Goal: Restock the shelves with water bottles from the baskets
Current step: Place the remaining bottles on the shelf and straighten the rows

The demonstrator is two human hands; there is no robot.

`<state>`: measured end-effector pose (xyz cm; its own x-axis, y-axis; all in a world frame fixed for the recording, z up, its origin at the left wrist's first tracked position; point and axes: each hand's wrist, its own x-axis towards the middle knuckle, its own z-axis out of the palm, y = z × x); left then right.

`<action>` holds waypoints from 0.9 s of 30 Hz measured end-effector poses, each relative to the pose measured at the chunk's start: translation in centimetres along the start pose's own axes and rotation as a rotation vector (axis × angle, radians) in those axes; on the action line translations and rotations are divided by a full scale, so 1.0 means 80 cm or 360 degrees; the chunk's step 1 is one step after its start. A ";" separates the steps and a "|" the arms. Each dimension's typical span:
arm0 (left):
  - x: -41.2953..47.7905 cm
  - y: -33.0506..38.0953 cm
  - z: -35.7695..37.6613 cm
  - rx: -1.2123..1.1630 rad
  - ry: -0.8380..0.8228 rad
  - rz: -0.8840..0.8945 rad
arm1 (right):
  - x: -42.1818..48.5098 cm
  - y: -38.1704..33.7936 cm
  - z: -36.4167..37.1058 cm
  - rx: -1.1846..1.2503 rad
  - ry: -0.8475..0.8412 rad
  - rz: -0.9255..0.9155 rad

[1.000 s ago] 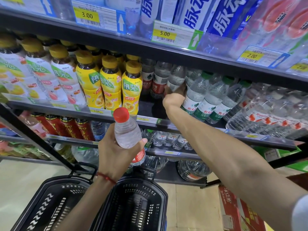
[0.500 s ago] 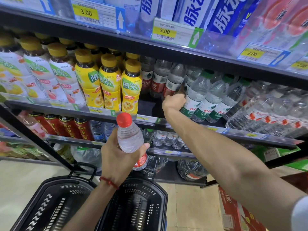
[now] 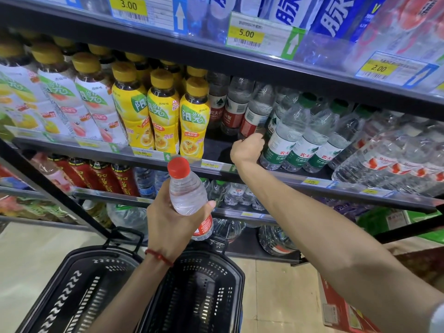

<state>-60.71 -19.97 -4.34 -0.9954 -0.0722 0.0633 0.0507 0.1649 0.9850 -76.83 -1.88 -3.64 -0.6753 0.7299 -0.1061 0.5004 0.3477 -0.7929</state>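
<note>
My left hand [image 3: 168, 222] grips a clear water bottle with a red cap and red label [image 3: 188, 195], upright in front of the shelves and above the baskets. My right hand [image 3: 247, 149] reaches onto the middle shelf [image 3: 312, 182]. Its fingers curl around the base of a tilted red-labelled water bottle [image 3: 254, 111] in the gap between the yellow tea bottles and the green-capped waters. More red-labelled bottles [image 3: 235, 106] stand behind it. Two black plastic baskets, left [image 3: 79, 257] and right [image 3: 236, 272], sit on the floor below; no bottles show inside them.
Yellow-capped tea bottles [image 3: 163, 116] fill the shelf to the left. Green-capped water bottles [image 3: 298, 140] lean to the right, with clear red-logo bottles [image 3: 384, 159] further right. The lower shelves hold more drinks. A red cardboard box [image 3: 336, 308] stands on the floor at right.
My right hand has drawn back from deeper in the shelf toward its front edge, and the red-labelled bottle now tilts. My left hand with its bottle has barely shifted.
</note>
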 end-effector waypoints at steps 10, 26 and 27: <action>0.010 -0.003 0.010 0.0008 -0.0014 0.0021 | 0.009 0.027 -0.011 -0.0046 -0.0233 -0.0189; 0.017 0.006 0.024 0.0132 -0.0061 0.0076 | 0.015 0.042 -0.053 -0.0047 -0.0697 -0.0499; 0.019 0.009 0.023 0.0136 -0.0067 0.0087 | 0.008 0.048 -0.062 -0.0065 -0.0705 -0.0619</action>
<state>-62.33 -18.19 -3.80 -0.9939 -0.0200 0.1081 0.0997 0.2510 0.9628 -72.66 2.85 -3.74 -0.9709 0.2318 -0.0597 0.1852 0.5695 -0.8009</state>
